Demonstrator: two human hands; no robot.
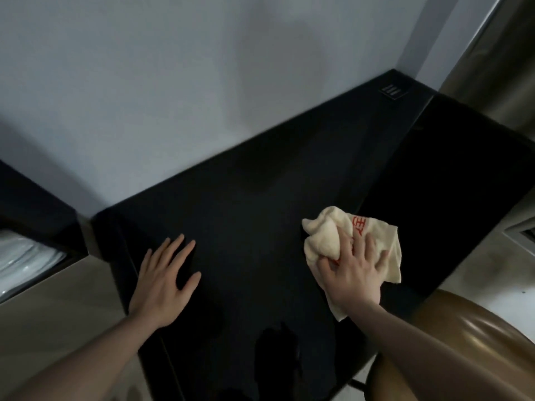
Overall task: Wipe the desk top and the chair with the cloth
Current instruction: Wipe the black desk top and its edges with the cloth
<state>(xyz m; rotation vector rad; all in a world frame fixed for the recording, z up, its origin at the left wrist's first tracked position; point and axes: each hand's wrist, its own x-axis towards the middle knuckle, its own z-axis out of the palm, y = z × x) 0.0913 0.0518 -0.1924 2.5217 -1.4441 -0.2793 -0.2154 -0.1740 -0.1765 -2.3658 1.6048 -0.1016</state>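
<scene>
A glossy black desk top runs along a pale wall. A crumpled cream cloth with red lettering lies on the desk, right of centre. My right hand presses down on the cloth with fingers spread, gripping its folds. My left hand rests flat on the desk near its left edge, fingers apart, holding nothing. The brown rounded chair shows at the lower right, partly behind my right forearm.
A small vented socket panel is set in the desk's far right corner. A dark ledge and something white lie to the left. A metallic curtain-like surface stands at the upper right. Pale floor shows at the right.
</scene>
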